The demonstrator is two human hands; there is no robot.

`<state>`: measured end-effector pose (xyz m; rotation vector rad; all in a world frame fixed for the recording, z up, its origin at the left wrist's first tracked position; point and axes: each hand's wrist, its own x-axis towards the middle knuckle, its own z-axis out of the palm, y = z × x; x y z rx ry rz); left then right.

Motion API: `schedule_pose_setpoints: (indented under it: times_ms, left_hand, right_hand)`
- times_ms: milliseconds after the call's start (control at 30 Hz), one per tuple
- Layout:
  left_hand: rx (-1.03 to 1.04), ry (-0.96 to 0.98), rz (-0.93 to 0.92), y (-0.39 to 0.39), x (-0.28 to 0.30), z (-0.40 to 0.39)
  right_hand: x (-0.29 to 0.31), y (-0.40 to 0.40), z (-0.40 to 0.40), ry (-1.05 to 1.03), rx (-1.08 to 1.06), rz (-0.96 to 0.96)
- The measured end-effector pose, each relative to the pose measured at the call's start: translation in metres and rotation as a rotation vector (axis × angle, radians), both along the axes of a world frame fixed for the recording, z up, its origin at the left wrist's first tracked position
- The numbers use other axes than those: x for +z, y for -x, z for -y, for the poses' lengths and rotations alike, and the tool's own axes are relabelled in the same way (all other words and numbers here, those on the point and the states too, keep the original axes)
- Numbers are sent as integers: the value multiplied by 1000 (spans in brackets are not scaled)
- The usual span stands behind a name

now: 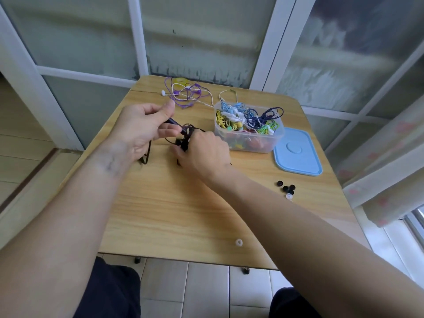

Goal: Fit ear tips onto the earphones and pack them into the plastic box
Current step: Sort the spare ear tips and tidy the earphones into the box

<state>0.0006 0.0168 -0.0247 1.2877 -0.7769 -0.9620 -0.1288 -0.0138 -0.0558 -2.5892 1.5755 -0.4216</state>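
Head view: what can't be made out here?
- Dark earphone cable: its earbuds are hidden in the head view behind the right hand, so fitted tips cannot be confirmed.
- Clear plastic box: its tangled coloured cables cannot be counted; too small and overlapping.
- Left hand: what the fingertips pinch is too small to identify.
- Yellow roll at the far table edge: partly covered by purple cable.

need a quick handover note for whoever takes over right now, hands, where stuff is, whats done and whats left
Left hand: pinches part of the dark earphones.
Right hand: grips their bunched cable.
Plastic box: open, already holding many coloured earphones; blue lid lies beside it.
Loose ear tips sit near the table's right edge, one white tip near the front edge.
Purple and white earphones lie at the far edge.
Left: pack the dark set, then those; tip fit cannot be seen.
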Motion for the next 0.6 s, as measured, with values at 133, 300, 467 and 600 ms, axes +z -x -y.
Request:
schedule_pose_setpoints:
  times_ms: [133, 300, 467, 600]
  left_hand:
    - [26, -19, 184, -11, -3, -1]
    - [62, -75, 448, -29, -12, -1]
    - [152, -70, 562, -30, -20, 6]
    - [178, -98, 704, -29, -25, 10]
  right_hand:
    - [4, 1, 3, -168, -21, 16]
    - [34, 29, 14, -377, 19, 230]
    - [60, 63, 24, -439, 20, 593]
    - [68, 85, 30, -558, -44, 918]
